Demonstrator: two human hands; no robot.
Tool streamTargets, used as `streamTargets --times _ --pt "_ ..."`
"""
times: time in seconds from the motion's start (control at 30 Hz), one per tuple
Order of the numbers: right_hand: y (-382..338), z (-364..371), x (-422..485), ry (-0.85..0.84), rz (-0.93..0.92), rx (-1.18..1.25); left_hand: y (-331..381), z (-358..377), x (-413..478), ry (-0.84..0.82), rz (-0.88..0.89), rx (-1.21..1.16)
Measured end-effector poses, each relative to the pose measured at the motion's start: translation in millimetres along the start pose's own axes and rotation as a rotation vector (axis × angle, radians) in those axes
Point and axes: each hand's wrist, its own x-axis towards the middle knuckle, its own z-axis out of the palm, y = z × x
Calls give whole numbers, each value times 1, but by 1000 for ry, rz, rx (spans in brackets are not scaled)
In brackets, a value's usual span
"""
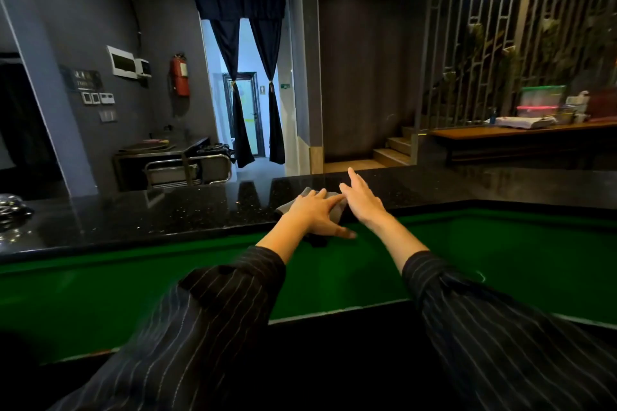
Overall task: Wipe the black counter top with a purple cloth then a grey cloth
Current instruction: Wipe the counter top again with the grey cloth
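A grey cloth (305, 193) lies on the glossy black counter top (167, 213), near its front edge at the centre. My left hand (315, 213) rests flat on the cloth with fingers spread, covering most of it. My right hand (362, 198) hovers just to the right of the cloth, fingers extended and apart, holding nothing. No purple cloth is in view. Both arms wear dark pinstriped sleeves.
Below the counter's front edge runs a green surface (500, 253). A shiny metal object (11, 210) sits on the counter at far left. Beyond are a metal trolley (187, 170), a curtained doorway (245, 93), steps (392, 153) and a wooden shelf (521, 130) with containers.
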Motion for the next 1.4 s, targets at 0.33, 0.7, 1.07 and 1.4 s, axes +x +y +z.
streamTargets --times 0.33,0.7,1.07,1.4 --pt "-39 -4 -49 -206 -238 -113 -58 -9 -101 529 28 -620" --pt "-210 123 -83 -205 -486 44 -216 -40 -218 397 -312 -981" --pt "-319 284 -91 -162 -321 115 -381 -8 -331 625 -693 -1450" --pt "-394 382 -88 -321 -271 239 -503 -11 -348 801 -798 -1007"
